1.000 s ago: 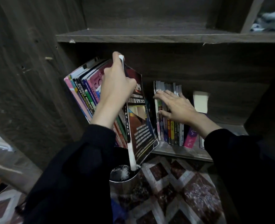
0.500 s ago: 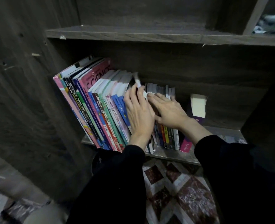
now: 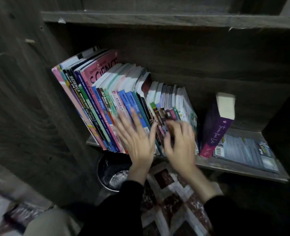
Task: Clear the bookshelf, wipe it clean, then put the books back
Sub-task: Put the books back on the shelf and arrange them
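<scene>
Head view shows the row of books (image 3: 106, 103) standing on the shelf (image 3: 242, 169), leaning away to the left of the fingers. The left hand (image 3: 137, 143) lies flat, fingers (image 3: 135, 120) straight and spread, pressing the blue spines. The right hand (image 3: 180, 143) just beside it touches the thinner spines, too blurred to tell whether it pinches anything. Right of the fingers a purple book (image 3: 215, 130) leans alone, and a flat booklet (image 3: 246, 150) lies beyond it.

These look like thin, glossy paperbacks: probably light singly, floppy and slippery in a bunch. They are best squeezed as a block from both ends, low on the spines.

A second ago the left hand held a dark-covered book (image 3: 146, 85) out of the row. Now it sits among the others, and both hands have dropped lower on the spines.
</scene>
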The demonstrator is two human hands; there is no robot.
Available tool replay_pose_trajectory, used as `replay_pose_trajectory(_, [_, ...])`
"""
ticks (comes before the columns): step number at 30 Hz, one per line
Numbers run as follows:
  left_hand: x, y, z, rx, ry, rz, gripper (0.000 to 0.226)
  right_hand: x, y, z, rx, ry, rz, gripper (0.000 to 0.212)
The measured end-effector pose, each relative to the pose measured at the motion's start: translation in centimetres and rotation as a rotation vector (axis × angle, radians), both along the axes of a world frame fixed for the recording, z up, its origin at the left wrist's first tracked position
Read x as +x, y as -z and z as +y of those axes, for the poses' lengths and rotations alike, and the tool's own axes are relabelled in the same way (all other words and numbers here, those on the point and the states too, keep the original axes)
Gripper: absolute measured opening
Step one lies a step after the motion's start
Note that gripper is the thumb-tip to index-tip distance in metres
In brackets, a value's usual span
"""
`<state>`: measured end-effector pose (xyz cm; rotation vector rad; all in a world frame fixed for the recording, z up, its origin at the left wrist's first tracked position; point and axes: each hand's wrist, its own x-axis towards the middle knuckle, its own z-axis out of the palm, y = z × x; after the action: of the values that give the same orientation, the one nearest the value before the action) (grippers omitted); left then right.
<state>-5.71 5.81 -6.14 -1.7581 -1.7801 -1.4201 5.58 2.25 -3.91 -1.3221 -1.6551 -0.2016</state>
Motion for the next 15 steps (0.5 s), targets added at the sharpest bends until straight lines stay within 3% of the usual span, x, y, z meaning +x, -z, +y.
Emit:
replay_pose_trajectory(2, [-0.3, 2.5, -1.3, -0.071, -0.011, -0.112, 0.097, -1.4, 3.2, -2.1, -0.161, 0.073, 0.218, 0.031])
replay_pose_trajectory(6, [-0.8, 5.5, -1.6, -0.212, -0.083, -0.159, 0.105, -3.1, 6.1, -2.3, -0.757, 0.115, 0.771, 0.051])
replay_pose_trajectory(9, [-1.9, 6.6, -0.9, -0.227, -0.098, -0.14, 0.099, -3.9, 5.5, -0.8, -0.93, 0.119, 0.692, 0.065])
replay_pose_trajectory(11, [-2.8, 7.4, -0.3, -0.213, -0.081, -0.091, 0.098, -3.9, 4.4, 0.2, -0.981, 0.16, 0.583, 0.062])
replay_pose_trajectory(15, [-4.4, 8.3, 0.8, -0.181, -0.014, -0.075, 0.104, -3.1, 3.8, 1.6, -1.028, 0.105, 0.609, 0.06])
